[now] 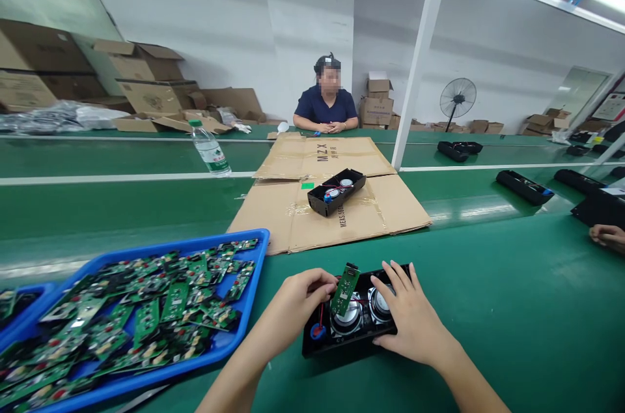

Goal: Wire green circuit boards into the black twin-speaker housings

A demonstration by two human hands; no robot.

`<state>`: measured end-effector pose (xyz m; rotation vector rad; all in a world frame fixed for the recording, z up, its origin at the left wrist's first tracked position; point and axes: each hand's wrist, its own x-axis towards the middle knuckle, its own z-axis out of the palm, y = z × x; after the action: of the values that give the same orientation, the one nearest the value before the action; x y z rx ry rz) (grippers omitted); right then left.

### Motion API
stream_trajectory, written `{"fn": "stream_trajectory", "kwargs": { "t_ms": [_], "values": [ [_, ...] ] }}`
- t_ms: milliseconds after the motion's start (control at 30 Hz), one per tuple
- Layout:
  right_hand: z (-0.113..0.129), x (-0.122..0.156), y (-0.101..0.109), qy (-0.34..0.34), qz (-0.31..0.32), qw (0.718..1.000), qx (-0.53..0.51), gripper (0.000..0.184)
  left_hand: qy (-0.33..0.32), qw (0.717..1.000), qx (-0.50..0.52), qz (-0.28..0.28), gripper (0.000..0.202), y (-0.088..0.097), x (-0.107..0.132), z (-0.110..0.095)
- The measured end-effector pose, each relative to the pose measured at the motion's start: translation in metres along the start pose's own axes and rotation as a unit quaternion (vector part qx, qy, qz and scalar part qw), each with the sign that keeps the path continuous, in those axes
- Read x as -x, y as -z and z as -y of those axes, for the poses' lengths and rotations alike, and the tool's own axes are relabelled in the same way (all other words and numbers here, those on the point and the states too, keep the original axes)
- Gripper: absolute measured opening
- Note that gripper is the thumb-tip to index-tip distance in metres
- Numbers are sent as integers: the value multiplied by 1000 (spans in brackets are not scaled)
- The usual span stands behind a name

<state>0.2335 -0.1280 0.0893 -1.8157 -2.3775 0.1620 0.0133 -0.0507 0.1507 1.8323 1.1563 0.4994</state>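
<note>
A black speaker housing [317, 349] lies open in front of me, with two round speakers [347, 320] inside. Red and black wires and a blue round part [318, 332] show at its left end. My left hand [310, 296] pinches a green circuit board [346, 289] by its left edge, tilted over the left speaker. Spread across the housing's right end is my right hand [415, 318], fingers over the far rim and thumb at the near rim. To the left, a blue tray [258, 283] is heaped with similar circuit boards [176, 301].
Another open housing [336, 191] sits on flattened cardboard [288, 224] ahead. A water bottle [209, 149] stands left of it. Several black housings [525, 187] rest at the right, where another person's hand [608, 235] shows. A person [326, 103] sits opposite. A pale post [422, 55] rises beyond the cardboard.
</note>
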Motion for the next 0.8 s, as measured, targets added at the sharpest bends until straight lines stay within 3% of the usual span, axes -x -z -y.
{"fn": "stream_trajectory", "kwargs": {
  "t_ms": [167,300,400,533,667,800],
  "values": [
    [-2,0,0,-20,-27,999,-19,88,4,999,15,-33,28,5,-3,9],
    [-19,10,4,-91,-39,995,4,86,-2,999,20,-48,28,11,-4,18],
    [-53,27,6,-159,-65,984,39,76,2,999,16,-39,29,13,-4,22],
    [-118,58,7,-249,-98,959,92,62,4,1000,7,-19,29,12,-8,26],
    [-179,92,14,-355,-93,922,122,60,6,1000,-10,-3,31,6,-16,39],
    [-206,120,14,-454,-123,869,153,55,21,997,-40,-61,36,-4,-33,62]
  ]
}}
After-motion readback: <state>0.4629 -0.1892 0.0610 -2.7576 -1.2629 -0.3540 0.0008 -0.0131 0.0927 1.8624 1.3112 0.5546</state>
